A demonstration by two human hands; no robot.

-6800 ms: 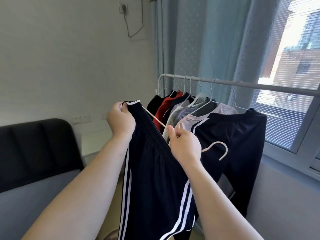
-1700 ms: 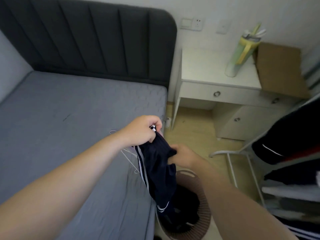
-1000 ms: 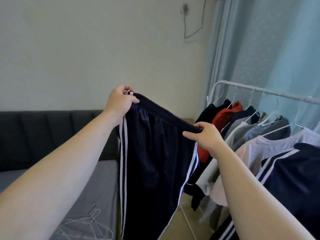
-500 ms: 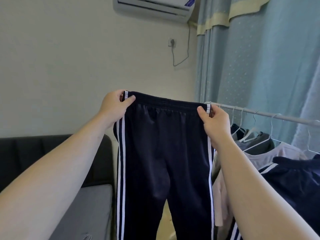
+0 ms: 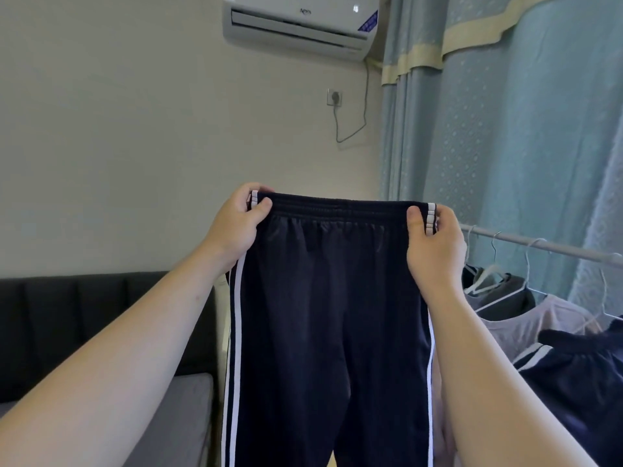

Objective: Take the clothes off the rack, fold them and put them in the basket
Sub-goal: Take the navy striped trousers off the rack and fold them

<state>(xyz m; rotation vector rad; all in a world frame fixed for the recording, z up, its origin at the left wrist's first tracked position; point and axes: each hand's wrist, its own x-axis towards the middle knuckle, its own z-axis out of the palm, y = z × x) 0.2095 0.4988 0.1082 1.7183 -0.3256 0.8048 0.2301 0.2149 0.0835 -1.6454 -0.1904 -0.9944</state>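
Pinching both ends of the waistband (image 5: 340,205), the two hands held the dark navy trousers (image 5: 333,315) up in the air, stretched flat towards the camera. The white-striped legs hung straight down and ran out of the bottom of the view.

The trousers blocked the middle of the room from sight. To their left lay a black padded headboard (image 5: 84,325) and the corner of a grey mattress (image 5: 182,416). Above were a wall socket (image 5: 334,96) with a cable and an air conditioner (image 5: 300,25). A blue curtain (image 5: 522,146) filled the right side.

The left hand (image 5: 241,224) had its thumb on the near face of the band and its fingers curled over the top edge. The right hand (image 5: 433,251) gripped likewise, thumb in front, at about the same height. Both forearms reached up and forward.

Low on the right, the rack (image 5: 539,246) carried white hangers (image 5: 495,271) with a grey top (image 5: 505,294), a pale shirt (image 5: 532,325) and a striped dark garment (image 5: 580,375), just beside the right arm.
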